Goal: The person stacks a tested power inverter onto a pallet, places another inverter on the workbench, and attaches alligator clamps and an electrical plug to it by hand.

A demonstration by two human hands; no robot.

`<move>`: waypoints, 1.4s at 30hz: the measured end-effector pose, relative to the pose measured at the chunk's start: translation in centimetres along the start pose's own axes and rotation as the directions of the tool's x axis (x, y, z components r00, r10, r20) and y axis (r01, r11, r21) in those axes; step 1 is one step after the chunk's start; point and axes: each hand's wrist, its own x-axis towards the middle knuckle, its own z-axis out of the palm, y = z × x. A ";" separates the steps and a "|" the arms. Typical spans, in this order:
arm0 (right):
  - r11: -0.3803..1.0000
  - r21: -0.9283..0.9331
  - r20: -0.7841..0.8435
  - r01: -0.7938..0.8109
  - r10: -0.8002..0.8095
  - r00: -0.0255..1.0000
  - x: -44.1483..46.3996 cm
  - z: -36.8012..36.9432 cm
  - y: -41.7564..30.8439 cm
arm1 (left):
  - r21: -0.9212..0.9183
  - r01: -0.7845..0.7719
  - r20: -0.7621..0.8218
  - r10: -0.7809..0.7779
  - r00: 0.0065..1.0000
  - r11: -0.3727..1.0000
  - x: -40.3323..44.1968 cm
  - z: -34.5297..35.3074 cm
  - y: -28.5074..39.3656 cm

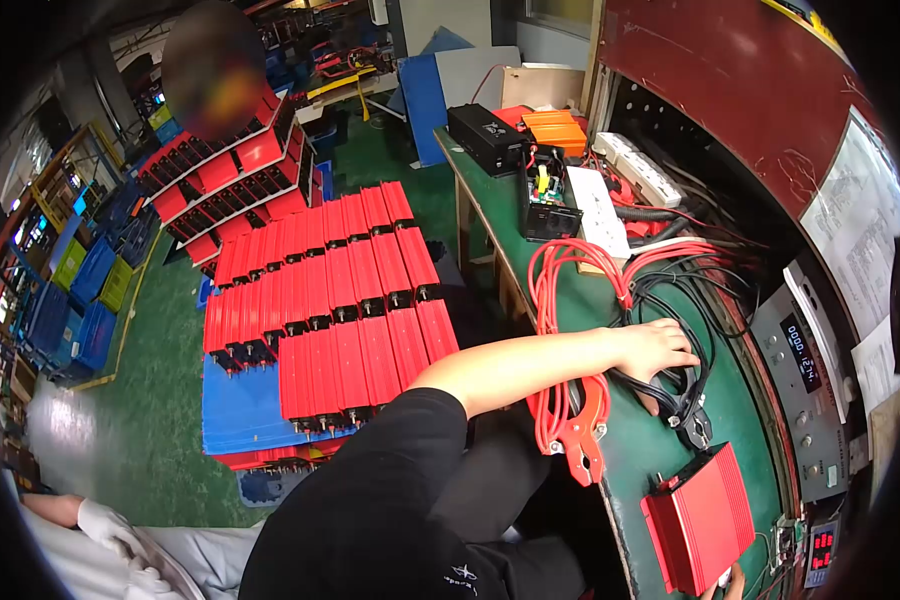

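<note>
My left hand reaches across the bench with its fingers curled round a bundle of black cables. Just below it, a black clamp is fixed to those cables. Beside my forearm, a red clamp on looped red cables lies at the bench's edge. A red finned metal box, like a power inverter, rests on the green bench. My right hand grips its near end at the bottom of the view; only a few fingers show, and a small white piece sits by them.
Stacked red boxes stand to the left on blue sheets. A power strip, an opened black box and an orange box occupy the bench's far end. A meter panel lines the right. A co-worker's gloved hand is bottom left.
</note>
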 end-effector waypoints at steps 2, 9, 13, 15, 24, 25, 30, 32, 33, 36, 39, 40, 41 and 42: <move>1.000 -0.001 -0.022 0.014 -0.014 1.000 0.1 0.6 0.4 | 0.001 -0.002 0.009 0.002 1.000 1.000 0.0 -0.2 0.0; 1.000 -0.016 -0.249 -0.021 0.017 0.968 1.8 1.7 -4.3 | 0.009 -0.081 0.006 0.081 0.997 0.997 1.7 -3.3 1.7; 0.998 0.062 -0.176 0.015 -0.004 0.984 2.3 0.0 -5.8 | 0.115 0.067 0.221 -0.091 0.971 0.991 2.9 -3.8 3.8; 0.994 0.056 -0.197 0.092 -0.079 0.977 2.0 0.3 -4.9 | 0.123 0.142 0.259 -0.170 0.951 0.982 2.6 -3.0 3.2; 0.984 0.173 -0.188 0.047 -0.013 0.982 1.3 0.2 -4.7 | 0.064 0.228 0.311 -0.236 0.921 0.972 1.7 -2.5 2.8; 0.981 0.187 -0.193 0.049 -0.012 0.981 1.4 0.3 -4.7 | 0.074 0.218 0.304 -0.230 0.925 0.973 1.6 -2.6 2.6; 0.982 0.186 -0.208 0.023 0.017 0.978 0.6 -0.3 -4.2 | 0.099 0.211 0.322 -0.232 0.918 0.972 1.6 -2.5 2.7; 0.974 0.203 -0.222 -0.097 0.143 0.965 -0.2 -1.2 -3.9 | 0.106 0.207 0.336 -0.231 0.913 0.973 1.6 -2.7 2.5; 0.969 0.224 -0.312 -0.105 0.173 0.934 -0.4 -1.2 -3.4 | 0.105 0.204 0.338 -0.228 0.913 0.973 1.7 -2.7 2.5; 0.962 0.231 -0.152 -0.144 0.182 0.971 -0.8 -2.0 -4.1 | 0.101 0.207 0.342 -0.229 0.911 0.973 1.6 -2.6 2.6; 0.973 0.178 0.037 -0.147 0.143 0.989 -0.6 -1.9 -5.1 | 0.094 0.203 0.352 -0.223 0.909 0.975 2.0 -2.7 2.7; 0.971 0.185 0.076 -0.153 0.142 0.987 -0.6 -2.1 -5.2 | 0.093 0.197 0.354 -0.218 0.910 0.976 2.0 -2.8 2.9; 0.969 0.192 0.116 -0.158 0.137 0.984 -0.5 -2.2 -5.2 | 0.093 0.194 0.355 -0.215 0.910 0.977 2.1 -2.9 3.4; 0.970 0.193 0.107 -0.144 0.125 0.986 -0.6 -2.2 -5.4 | 0.059 0.226 0.352 -0.232 0.907 0.972 2.1 -2.8 3.3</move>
